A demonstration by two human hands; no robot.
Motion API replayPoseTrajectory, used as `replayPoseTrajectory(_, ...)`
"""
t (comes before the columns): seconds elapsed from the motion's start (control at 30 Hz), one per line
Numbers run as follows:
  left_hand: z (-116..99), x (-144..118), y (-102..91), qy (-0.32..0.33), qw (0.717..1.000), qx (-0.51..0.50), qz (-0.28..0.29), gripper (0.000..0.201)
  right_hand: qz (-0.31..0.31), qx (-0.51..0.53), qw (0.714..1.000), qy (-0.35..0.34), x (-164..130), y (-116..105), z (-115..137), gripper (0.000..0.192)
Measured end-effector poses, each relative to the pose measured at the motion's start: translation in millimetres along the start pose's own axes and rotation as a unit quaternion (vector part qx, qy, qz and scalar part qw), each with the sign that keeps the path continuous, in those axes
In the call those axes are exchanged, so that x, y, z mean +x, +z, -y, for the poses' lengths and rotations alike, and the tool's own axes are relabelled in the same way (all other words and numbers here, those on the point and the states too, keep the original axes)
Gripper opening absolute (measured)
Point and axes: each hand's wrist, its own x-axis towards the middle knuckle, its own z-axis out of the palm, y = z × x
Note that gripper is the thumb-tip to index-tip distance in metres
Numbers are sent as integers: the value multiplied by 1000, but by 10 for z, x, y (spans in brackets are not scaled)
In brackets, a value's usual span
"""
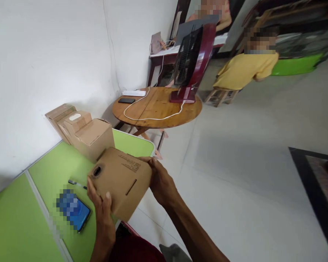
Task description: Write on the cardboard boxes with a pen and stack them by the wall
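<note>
You hold a small brown cardboard box (121, 180) with both hands, above the near edge of the light green bench (51, 163). Your left hand (102, 214) grips its lower corner, with the thumb on the top face. Your right hand (161, 182) is closed around its right side. Three more brown cardboard boxes (84, 133) stand in a row against the white wall (43, 54). A blue phone (73, 209) and a dark pen (77, 184) lie on the bench, just beside your left hand.
</note>
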Motion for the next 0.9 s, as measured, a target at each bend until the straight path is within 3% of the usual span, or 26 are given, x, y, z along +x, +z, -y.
replayPoseTrajectory(0.1, -60, -314, -255, 40, 996, -22, -76, 120, 46, 0, 999, 23, -205, 122, 52, 70)
replayPoseTrajectory(0.17, -202, -526, -397, 89, 985, -38, -141, 116, 113, 22, 992, 56, -319, 270, 59, 71)
replayPoseTrajectory(0.3, -551, -887, -628, 169, 955, -37, -240, 104, 323, 73, 929, 167, -506, 587, 30, 73)
replayPoseTrajectory(0.37, -652, -1004, -769, 169, 950, -36, -259, 100, 374, 67, 905, 193, -577, 719, -19, 72)
replayPoseTrajectory(0.43, -678, -1090, -926, 116, 954, -35, -275, 96, 370, 61, 909, 180, -641, 838, -94, 68)
replayPoseTrajectory(0.57, -584, -1215, -1144, -10, 952, -26, -306, 95, 350, 50, 931, 88, -739, 1030, -238, 67)
replayPoseTrajectory(0.7, -442, -1268, -1212, -69, 946, -51, -314, 93, 412, 15, 908, 78, -755, 1107, -297, 81)
replayPoseTrajectory(0.77, -363, -1267, -1274, -59, 947, -46, -314, 86, 426, -25, 901, 85, -738, 1100, -337, 89)
replayPoseTrajectory(0.9, -209, -1268, -1473, 28, 950, 44, -309, 79, 398, -107, 910, 47, -672, 1076, -521, 93)
